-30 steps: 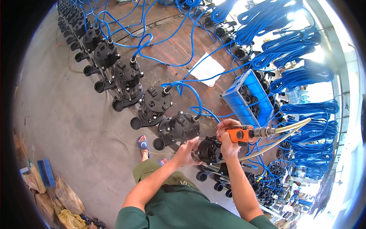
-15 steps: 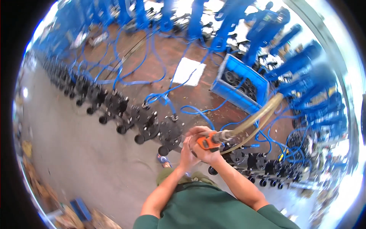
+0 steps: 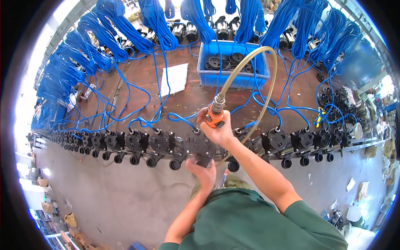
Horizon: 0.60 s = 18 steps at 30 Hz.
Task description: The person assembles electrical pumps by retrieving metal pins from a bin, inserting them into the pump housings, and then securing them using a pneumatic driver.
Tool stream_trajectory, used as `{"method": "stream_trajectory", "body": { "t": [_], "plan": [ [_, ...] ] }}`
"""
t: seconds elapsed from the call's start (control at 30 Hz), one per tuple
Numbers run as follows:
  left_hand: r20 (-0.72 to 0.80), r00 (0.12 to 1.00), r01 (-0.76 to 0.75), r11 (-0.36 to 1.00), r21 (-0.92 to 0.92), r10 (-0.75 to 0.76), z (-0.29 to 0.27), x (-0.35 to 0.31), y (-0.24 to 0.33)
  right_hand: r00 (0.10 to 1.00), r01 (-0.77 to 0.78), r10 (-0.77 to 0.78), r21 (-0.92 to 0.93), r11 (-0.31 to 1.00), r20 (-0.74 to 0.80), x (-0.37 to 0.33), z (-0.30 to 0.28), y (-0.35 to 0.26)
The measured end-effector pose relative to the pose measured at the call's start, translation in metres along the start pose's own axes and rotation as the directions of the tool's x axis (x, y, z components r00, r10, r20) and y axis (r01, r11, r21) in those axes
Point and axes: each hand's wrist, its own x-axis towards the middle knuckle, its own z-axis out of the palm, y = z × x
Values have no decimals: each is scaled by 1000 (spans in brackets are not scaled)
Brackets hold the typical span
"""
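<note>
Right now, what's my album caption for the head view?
Right hand holds orange air tool; left hand touches a black pump.

An orange hand tool (image 3: 215, 119) sits near mid-view, its metal coupling pointing to twelve o'clock; the pale hose (image 3: 238, 66) arches toward one and curves back down. At the tool's seven o'clock, a slightly blurred black pump (image 3: 202, 146) shows its round top.

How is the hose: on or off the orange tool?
On: the hose runs into the metal fitting on the orange tool in the right hand.
</note>
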Motion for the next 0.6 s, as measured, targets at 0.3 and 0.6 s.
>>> {"method": "stream_trajectory", "body": {
  "t": [0.3, 0.6],
  "plan": [
    [624, 761, 458, 829, -321, -179, 42, -14, 18, 991, 63, -47, -126, 990, 123, 11, 3, 6],
    [349, 937, 132, 950, -284, -25, 65, -31, -4, 1000, 23, -20, 247, 969, -13, -35, -20, -47]
  ]
}}
